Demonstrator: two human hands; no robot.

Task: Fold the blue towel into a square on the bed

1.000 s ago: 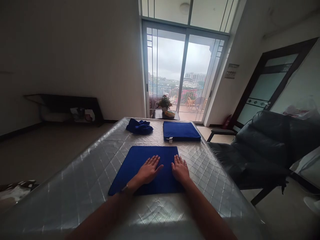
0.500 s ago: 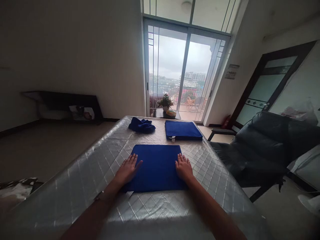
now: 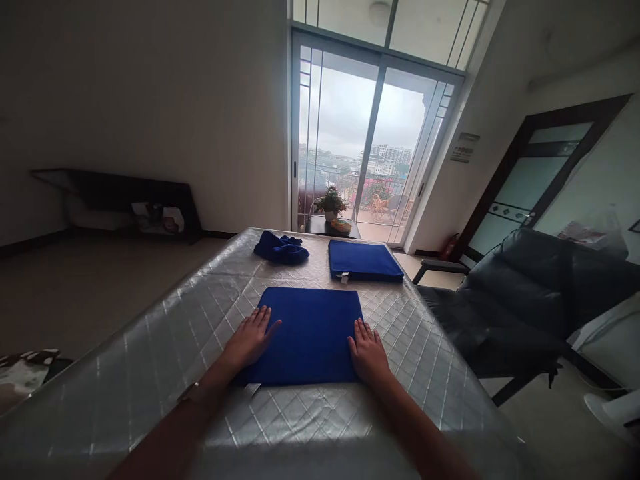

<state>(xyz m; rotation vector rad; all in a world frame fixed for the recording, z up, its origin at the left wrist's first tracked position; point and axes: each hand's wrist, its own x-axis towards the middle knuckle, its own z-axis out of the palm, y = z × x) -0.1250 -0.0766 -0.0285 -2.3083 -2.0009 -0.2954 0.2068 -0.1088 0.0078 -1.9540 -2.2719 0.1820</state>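
A folded blue cloth lies flat before me, roughly rectangular, with a small white tag showing at its lower left corner. My left hand rests on its left edge, fingers stretched out and thumb apart. On the right edge lies my right hand, palm down with the fingers extended. Farther back on the right sits a stack of folded blue cloth with a white label at its front edge. A crumpled blue cloth lies at the back left.
All the cloths are on a table with a silver quilted cover. A black armchair stands close to its right side. Beyond the far edge, a small dark table holds a potted plant before a sliding glass door.
My right hand has slid slightly down along the cloth's right edge. My left hand stays on the left edge. The view has shifted a little.
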